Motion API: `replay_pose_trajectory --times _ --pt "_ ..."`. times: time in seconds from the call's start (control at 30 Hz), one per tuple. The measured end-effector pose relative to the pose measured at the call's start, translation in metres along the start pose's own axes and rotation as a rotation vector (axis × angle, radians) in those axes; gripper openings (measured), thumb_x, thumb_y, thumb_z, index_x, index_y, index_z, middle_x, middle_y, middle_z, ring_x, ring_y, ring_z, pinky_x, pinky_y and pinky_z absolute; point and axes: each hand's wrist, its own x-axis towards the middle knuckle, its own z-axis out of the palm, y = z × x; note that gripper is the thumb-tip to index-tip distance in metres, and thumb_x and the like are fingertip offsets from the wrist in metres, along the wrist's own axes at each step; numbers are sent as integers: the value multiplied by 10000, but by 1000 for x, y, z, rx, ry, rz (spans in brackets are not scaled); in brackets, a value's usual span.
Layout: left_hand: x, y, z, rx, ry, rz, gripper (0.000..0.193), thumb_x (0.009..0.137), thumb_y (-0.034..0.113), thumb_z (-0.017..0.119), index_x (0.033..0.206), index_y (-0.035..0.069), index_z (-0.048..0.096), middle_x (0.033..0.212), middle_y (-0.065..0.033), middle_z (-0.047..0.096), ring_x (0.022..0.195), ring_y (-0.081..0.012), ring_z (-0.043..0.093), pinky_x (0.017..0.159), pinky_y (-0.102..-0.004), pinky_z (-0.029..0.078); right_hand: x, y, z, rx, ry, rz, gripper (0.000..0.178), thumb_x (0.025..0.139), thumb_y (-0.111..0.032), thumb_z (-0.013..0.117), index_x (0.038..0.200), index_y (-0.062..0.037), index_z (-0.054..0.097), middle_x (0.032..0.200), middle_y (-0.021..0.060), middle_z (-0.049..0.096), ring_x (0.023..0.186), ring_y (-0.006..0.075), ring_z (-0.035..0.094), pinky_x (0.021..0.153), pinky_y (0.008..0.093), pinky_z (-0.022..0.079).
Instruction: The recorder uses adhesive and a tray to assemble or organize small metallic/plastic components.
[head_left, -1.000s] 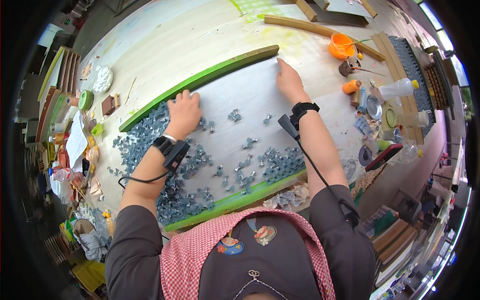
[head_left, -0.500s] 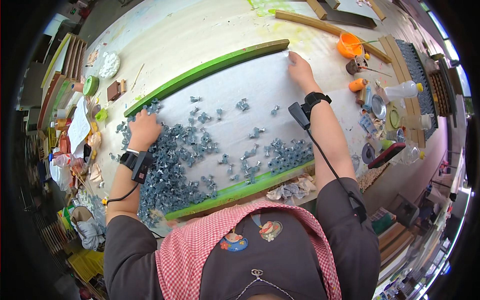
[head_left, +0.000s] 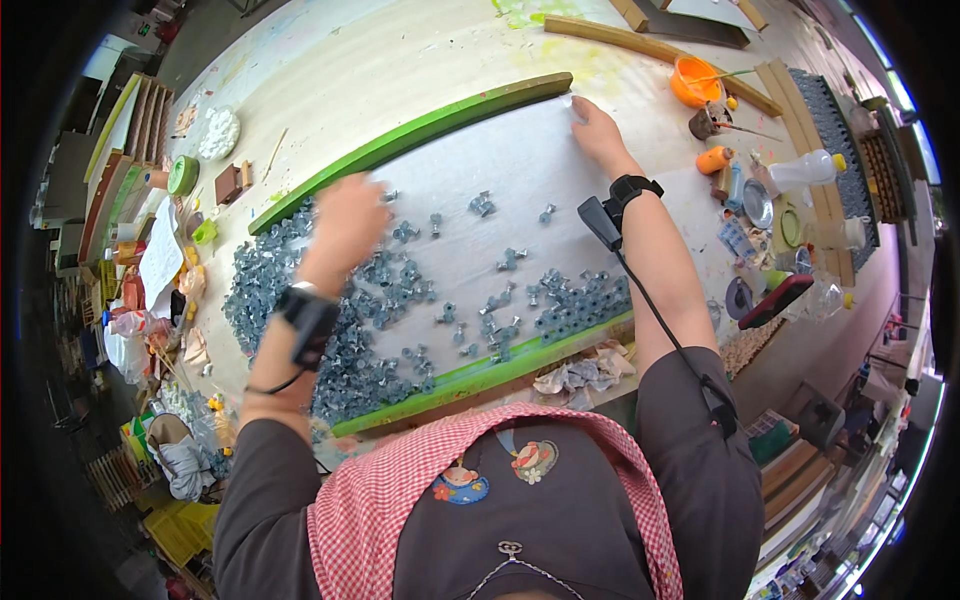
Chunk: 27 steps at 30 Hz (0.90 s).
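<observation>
Many small blue-grey plastic pieces with shiny metal parts (head_left: 365, 345) lie heaped on a white sheet (head_left: 470, 150), thickest at the left, with a few scattered singly toward the middle. My left hand (head_left: 348, 222), smeared by motion, hangs over the heap's upper edge by the green wooden strip (head_left: 420, 125); its fingers cannot be made out. At the strip's far right end my right hand (head_left: 602, 138) is closed, thumb and fingers at the corner of the white sheet. A second green strip (head_left: 480, 380) borders the sheet on my side.
An orange bowl (head_left: 697, 82), an orange bottle (head_left: 714, 160) and clear plastic bottles (head_left: 808, 170) stand at the right. A green tape roll (head_left: 183, 175), a white round heap (head_left: 220, 132) and a brown block (head_left: 228, 184) sit at the left. Crumpled cloth (head_left: 585, 375) lies before me.
My left hand has moved right and slightly up from the heap's upper left, along the green strip. More pieces show where it was. My right hand has barely shifted.
</observation>
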Motion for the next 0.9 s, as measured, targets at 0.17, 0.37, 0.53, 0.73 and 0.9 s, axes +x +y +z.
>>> replay_pose_trajectory --times 0.17,0.37,0.53,0.73,0.9 --pt "53 132 77 22 119 525 336 743 127 558 1071 54 542 1165 -188 488 1142 -326 439 942 -562 329 2 -4 0 29 -43 -10 476 783 -71 512 1257 -40 478 1240 172 524 1169 302 480 992 339 368" --pt "50 133 101 20 7 356 278 781 127 509 1042 34 532 1132 -170 501 1169 -343 426 920 -640 299 -3 -7 -3 -2 -56 -26 491 786 -77 519 1272 -42 461 1259 172 508 1179 300 471 997 339 362" --pt "11 51 94 85 119 166 222 753 135 515 960 54 522 1035 -137 495 1040 -294 474 903 -555 349 -9 -15 -7 -21 -53 -34 501 787 -79 518 1283 -48 449 1271 169 499 1186 299 462 1000 341 359" --pt "-56 -30 73 143 80 -57 206 728 138 533 922 67 534 950 -109 511 940 -287 527 781 -512 412 -8 -21 -10 -14 -82 6 509 797 -22 523 1295 -3 422 1308 154 479 1227 241 447 1027 303 330" --pt "-95 -65 51 117 -76 -322 235 754 201 529 958 92 569 966 -103 542 957 -298 537 784 -507 417 0 -8 -6 99 -60 36 500 793 -61 528 1285 -30 445 1296 135 494 1213 250 458 1009 304 348"
